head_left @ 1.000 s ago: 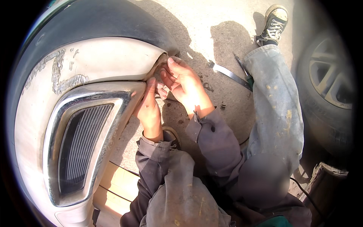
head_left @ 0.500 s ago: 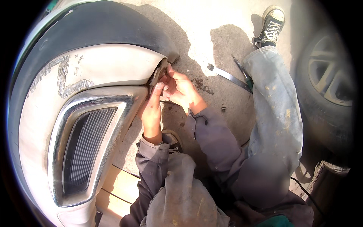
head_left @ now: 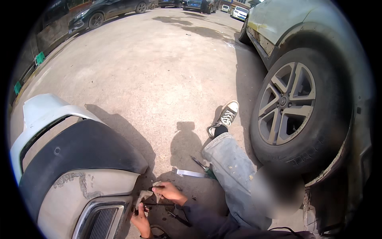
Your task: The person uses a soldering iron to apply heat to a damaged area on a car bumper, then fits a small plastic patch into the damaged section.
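Observation:
A bumper section (head_left: 95,155) lies at my left, off-white and black, with a scuffed grey patch and a chrome-framed grille (head_left: 104,223). Beside its edge, my right hand (head_left: 172,192) pinches a thin, pale, bent piece (head_left: 145,195) whose kind I cannot make out. Close below, my left hand (head_left: 141,221) has its thumb and fingertips closed at the lower end of the same piece. On the ground near my right hand lie a flat, light metal strip (head_left: 191,173) and a green-handled tool (head_left: 208,172). A dark, slim tool (head_left: 179,217) rests below my right wrist.
At the right stands a pale car (head_left: 286,20) with a large wheel (head_left: 283,101) close to my outstretched leg (head_left: 234,171). Parked cars (head_left: 107,14) line the far side of the concrete yard (head_left: 159,75). Green stools (head_left: 39,58) stand at the far left.
My view has tilted up, bringing the yard and the car into sight. My hands have come away from the bumper's corner gap, and a pale piece now shows between them.

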Available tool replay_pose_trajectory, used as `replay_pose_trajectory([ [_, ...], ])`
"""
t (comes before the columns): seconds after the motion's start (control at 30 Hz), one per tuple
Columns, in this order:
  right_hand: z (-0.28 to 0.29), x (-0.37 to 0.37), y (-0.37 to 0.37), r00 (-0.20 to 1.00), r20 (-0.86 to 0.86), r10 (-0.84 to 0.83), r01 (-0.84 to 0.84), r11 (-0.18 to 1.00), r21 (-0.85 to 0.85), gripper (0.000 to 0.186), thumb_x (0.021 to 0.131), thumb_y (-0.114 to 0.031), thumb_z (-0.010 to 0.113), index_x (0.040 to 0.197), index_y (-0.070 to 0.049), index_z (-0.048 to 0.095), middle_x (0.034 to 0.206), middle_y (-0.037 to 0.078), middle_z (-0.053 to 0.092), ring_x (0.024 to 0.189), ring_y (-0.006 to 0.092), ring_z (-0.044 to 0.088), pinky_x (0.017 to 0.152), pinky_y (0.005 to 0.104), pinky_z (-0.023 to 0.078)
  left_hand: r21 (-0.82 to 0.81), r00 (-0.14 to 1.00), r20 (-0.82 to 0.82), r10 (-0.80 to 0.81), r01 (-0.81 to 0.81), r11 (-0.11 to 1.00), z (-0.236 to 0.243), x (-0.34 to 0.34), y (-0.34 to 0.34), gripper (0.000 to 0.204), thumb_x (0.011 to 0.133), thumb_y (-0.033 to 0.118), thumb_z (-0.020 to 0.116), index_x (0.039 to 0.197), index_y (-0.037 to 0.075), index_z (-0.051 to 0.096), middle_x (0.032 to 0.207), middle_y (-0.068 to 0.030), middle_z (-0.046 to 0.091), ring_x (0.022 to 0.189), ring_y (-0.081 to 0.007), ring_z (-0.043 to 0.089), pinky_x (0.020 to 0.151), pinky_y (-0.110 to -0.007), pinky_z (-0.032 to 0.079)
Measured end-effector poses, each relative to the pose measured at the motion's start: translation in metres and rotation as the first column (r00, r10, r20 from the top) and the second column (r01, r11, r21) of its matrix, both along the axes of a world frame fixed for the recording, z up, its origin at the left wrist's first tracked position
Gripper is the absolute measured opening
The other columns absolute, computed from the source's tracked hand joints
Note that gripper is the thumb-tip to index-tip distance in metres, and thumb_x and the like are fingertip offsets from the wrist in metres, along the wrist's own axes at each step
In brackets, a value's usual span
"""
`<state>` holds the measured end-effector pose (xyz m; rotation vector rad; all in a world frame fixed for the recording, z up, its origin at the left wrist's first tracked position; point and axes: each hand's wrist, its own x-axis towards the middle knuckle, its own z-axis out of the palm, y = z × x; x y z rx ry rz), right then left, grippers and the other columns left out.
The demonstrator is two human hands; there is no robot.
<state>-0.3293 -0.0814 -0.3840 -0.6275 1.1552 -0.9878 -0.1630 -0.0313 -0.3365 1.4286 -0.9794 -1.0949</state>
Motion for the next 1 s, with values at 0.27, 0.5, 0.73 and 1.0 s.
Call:
replay_pose_trajectory([
  [0.27,0.069,-0.131,-0.028,0.433,-0.898,-0.077,-0.156,0.975,-0.159,0.017,0.074,-0.017,0.062,0.077,0.000,0.063,0.069,0.017,0.063,0.068,0.0354,0.060,0.061,0.0381,0.047,-0.017,0.982,-0.165,-0.096,0.094,0.995,0.018,0.000,-0.001,0.017,0.092,0.014,0.054,0.088,-0.003,0.055,0.070,-0.0060,0.057,0.056,-0.0114,0.052,0.051,-0.024,0.042],
  [0.5,0.033,-0.201,0.024,-0.024,-0.995,-0.102,-0.381,0.921,-0.085,0.014,0.075,-0.013,0.061,0.077,0.001,0.061,0.082,0.021,0.061,0.077,0.0385,0.059,0.068,0.0436,0.047,-0.059,0.966,-0.166,-0.201,0.193,0.979,0.020,-0.019,-0.011,0.015,0.092,0.010,0.053,0.095,-0.004,0.058,0.080,-0.0059,0.059,0.065,-0.0117,0.055,0.059,-0.024,0.045],
  [0.73,0.010,-0.173,0.027,-0.090,-0.985,-0.148,-0.314,0.943,-0.113,0.019,0.077,-0.016,0.061,0.084,0.001,0.057,0.086,0.018,0.058,0.080,0.0384,0.059,0.070,0.0438,0.048,-0.051,0.932,-0.338,-0.128,0.118,0.992,0.017,-0.018,-0.019,0.017,0.093,0.010,0.052,0.097,-0.004,0.059,0.080,-0.0079,0.060,0.066,-0.0127,0.056,0.060,-0.025,0.047],
  [1.0,-0.015,-0.203,0.045,-0.251,-0.939,0.235,-0.255,0.920,0.298,0.024,0.075,-0.019,0.064,0.086,0.003,0.061,0.086,0.021,0.062,0.081,0.0374,0.062,0.069,0.0426,0.051,-0.018,0.910,-0.404,-0.091,0.091,0.996,0.027,-0.031,-0.022,0.017,0.092,0.009,0.049,0.105,-0.002,0.052,0.082,-0.0120,0.061,0.065,-0.0158,0.059,0.058,-0.027,0.050],
])
